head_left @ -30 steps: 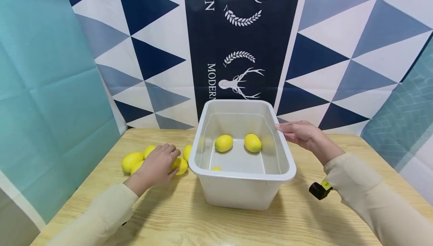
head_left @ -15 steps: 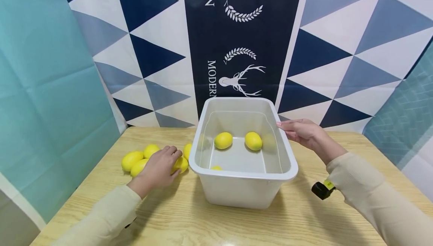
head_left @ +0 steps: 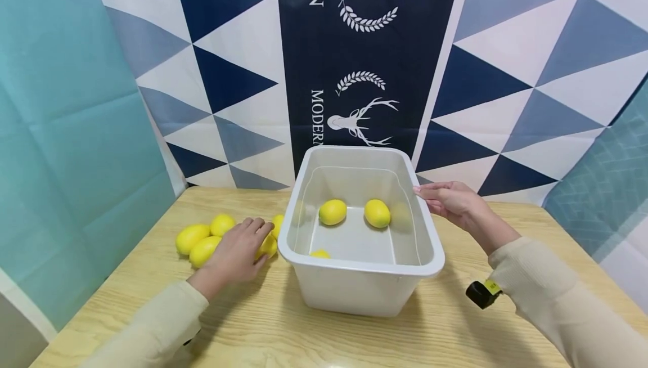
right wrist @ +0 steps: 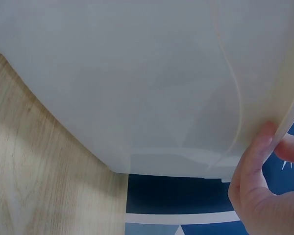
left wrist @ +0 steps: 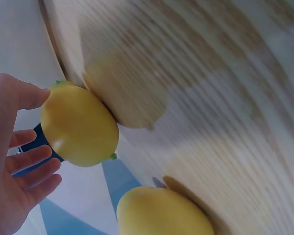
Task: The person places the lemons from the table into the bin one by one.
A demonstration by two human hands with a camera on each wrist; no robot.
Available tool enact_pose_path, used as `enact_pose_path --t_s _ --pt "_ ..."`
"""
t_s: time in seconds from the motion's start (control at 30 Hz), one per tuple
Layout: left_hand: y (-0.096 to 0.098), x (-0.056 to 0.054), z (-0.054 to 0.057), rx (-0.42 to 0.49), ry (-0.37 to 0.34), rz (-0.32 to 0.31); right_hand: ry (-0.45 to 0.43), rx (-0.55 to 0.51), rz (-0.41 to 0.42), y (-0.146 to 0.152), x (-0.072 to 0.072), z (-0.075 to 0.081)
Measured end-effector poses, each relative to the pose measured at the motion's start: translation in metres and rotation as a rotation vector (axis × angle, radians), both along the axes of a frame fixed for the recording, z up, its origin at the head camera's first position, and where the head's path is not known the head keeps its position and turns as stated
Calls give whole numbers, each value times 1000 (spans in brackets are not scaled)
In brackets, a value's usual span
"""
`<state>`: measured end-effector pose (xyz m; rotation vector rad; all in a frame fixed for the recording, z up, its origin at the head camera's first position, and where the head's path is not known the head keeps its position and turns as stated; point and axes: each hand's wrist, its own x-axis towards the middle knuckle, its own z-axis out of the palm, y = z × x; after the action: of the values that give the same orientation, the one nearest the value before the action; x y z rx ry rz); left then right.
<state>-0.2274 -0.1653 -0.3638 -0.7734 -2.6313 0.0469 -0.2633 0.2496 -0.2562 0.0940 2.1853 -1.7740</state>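
Note:
Beside the bin, my left hand (head_left: 237,251) reaches over a lemon (head_left: 268,247) on the table. In the left wrist view its thumb touches one end of this lemon (left wrist: 81,128), while the other fingers are loosely bent and spread next to it, not wrapped around it. A second lemon (left wrist: 161,213) lies close by. My right hand (head_left: 453,202) pinches the right rim of a white plastic bin (head_left: 354,289); the right wrist view has its fingers on the bin's wall (right wrist: 137,88). Inside the bin are lemons (head_left: 332,212), one partly hidden by the front rim.
Several lemons (head_left: 192,238) lie grouped left of my left hand, and one (head_left: 277,224) sits against the bin's left side. A patterned cloth (head_left: 354,47) hangs directly behind the wooden table (head_left: 243,334). A teal sheet (head_left: 76,131) stands at the left.
My left hand has shifted slightly to the right of the grouped lemons, so more of them shows. The right hand stays on the bin's rim, and the head view has moved a little.

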Motion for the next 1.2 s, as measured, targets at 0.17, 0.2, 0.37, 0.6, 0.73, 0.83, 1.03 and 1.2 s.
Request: enact_pose_path --t_s 0.17,0.2,0.37,0.6,0.73,0.83,1.03,1.2 --pt "1 -3 -1 -10 -39 -3 -7 9 -7 0 1 1" --pt "1 -3 -1 -9 -40 -3 -8 5 -7 0 1 0" --pt "2 -3 -4 8 -35 -10 -2 -3 -4 1 2 -3" --pt "1 -3 -8 13 -54 2 -9 -7 8 4 1 -5" --pt "0 -2 -9 41 -67 2 0 -11 4 5 -2 -3" --pt "-1 0 -10 57 -72 2 1 0 -5 5 -2 -4" --pt "-1 3 -9 59 -81 -7 -3 -20 -13 2 0 -3" --pt "2 0 -10 53 -77 -20 -5 -32 -15 3 1 -2"
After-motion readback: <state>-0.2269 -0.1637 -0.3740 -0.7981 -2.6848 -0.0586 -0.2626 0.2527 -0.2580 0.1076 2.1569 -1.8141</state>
